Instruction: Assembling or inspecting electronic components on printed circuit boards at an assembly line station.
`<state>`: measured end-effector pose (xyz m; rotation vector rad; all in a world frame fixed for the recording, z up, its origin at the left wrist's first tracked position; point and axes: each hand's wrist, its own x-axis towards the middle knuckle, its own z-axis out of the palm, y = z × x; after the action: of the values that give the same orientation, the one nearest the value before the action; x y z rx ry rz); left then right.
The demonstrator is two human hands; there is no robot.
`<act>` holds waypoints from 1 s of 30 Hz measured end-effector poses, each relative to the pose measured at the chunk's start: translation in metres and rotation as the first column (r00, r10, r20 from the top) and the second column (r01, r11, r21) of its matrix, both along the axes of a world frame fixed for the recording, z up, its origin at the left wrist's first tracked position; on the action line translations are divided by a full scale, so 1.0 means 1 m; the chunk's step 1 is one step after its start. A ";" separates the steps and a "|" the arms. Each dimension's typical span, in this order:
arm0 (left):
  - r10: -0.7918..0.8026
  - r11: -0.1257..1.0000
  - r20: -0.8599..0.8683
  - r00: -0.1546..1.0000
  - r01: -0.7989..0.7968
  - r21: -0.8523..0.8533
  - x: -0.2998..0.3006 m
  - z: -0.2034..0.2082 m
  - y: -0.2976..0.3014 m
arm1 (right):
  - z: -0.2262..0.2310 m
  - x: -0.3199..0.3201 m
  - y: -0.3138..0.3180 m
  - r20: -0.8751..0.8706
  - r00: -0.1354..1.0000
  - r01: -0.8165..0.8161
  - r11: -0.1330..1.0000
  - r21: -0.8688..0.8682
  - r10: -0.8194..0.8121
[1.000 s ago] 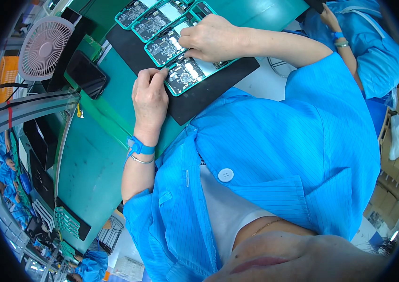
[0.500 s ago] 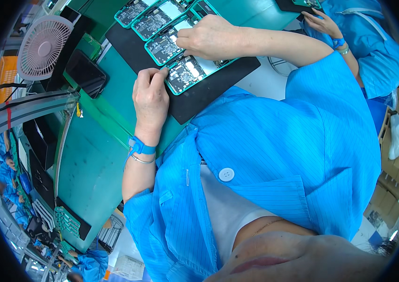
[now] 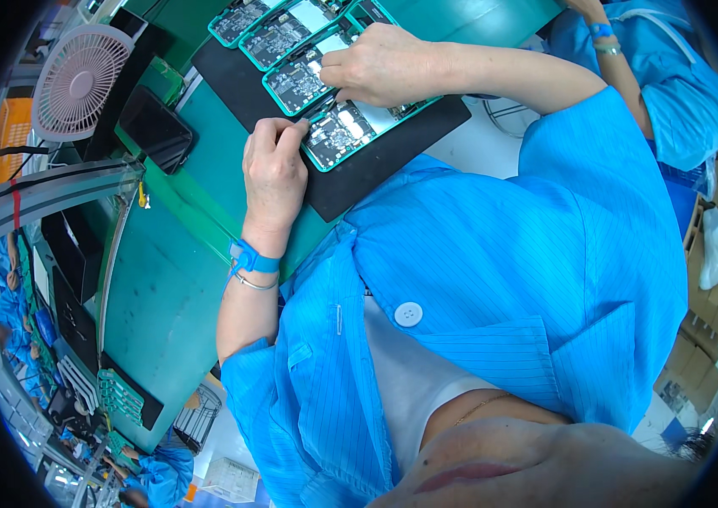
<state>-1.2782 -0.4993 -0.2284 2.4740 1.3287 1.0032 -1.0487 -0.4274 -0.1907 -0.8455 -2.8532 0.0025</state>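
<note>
Several opened phones in teal frames, their circuit boards showing, lie in a slanted row on a black mat (image 3: 346,196). At the nearest phone (image 3: 338,140), my left hand (image 3: 276,169) is closed, with thumb and fingertip at the frame's left corner. My right hand (image 3: 386,69) is above the upper edge of that phone, its fingers pinched together and pointing left. Whatever they pinch is too small or hidden. Behind that hand, the second phone (image 3: 293,87) is partly covered. Two more phones, a third phone (image 3: 278,41) and a far phone (image 3: 240,21), lie beyond.
A green worktable (image 3: 156,296) runs under the mat. To the left are a dark flat device (image 3: 156,129), a round fan (image 3: 81,83) and a curved grey rail (image 3: 63,196). A co-worker's blue sleeve (image 3: 685,93) and arm are at the upper right.
My hands stay at almost the same places on the nearest phone. The co-worker's hand at the upper right has moved up toward the picture's edge, and the green-framed piece there has left view.
</note>
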 end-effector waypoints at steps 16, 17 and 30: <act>-0.036 0.999 0.158 0.987 0.040 -0.020 -0.012 0.015 0.034 | 0.004 0.008 0.026 -0.162 0.987 0.005 1.000 0.014 -0.002; 0.034 0.999 0.179 0.983 -0.033 -0.010 -0.012 0.018 0.041 | 0.011 0.008 0.035 -0.197 0.980 0.005 1.000 -0.012 -0.008; 0.121 0.992 0.176 0.977 -0.126 0.021 0.001 -0.011 0.075 | -0.009 -0.017 0.067 -0.062 0.996 0.077 0.983 0.169 -0.067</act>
<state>-1.2775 -0.4245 -0.2390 2.2874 1.4339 1.2467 -1.0657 -0.3600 -0.1994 -0.8970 -2.7210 -0.2214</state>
